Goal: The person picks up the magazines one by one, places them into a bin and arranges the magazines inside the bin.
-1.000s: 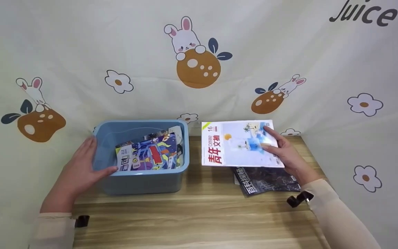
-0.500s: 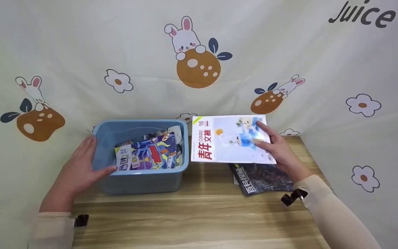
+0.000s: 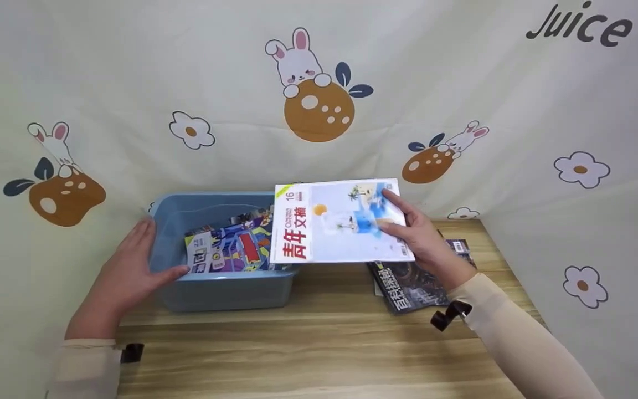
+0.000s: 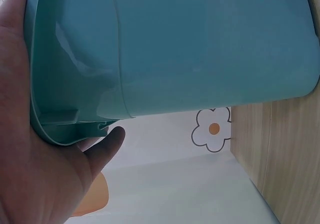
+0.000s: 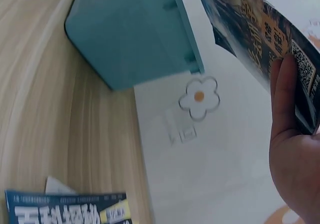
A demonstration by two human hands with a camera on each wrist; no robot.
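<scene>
In the head view, my right hand (image 3: 427, 244) pinches a white magazine (image 3: 335, 221) by its right edge, with fingers against its dark back cover (image 5: 265, 33) in the right wrist view. The magazine's left end overlaps the right rim of a blue plastic bin (image 3: 225, 293). Inside lie several magazines (image 3: 241, 246), a colourful one on top. My left hand (image 3: 122, 282) holds the bin at its left front corner, thumb along the front rim. In the left wrist view, that hand (image 4: 45, 174) wraps the rim of the bin (image 4: 200, 43).
On the wooden table (image 3: 297, 354), a small pile with a dark magazine (image 3: 407, 285) on top lies beneath my right forearm. A cloth backdrop (image 3: 230, 160) printed with rabbits, oranges and flowers rises behind the table and on both sides.
My right hand has carried the white magazine leftward from above the dark magazine to the bin's right rim, uncovering more of the pile. The left hand and the bin have stayed in place.
</scene>
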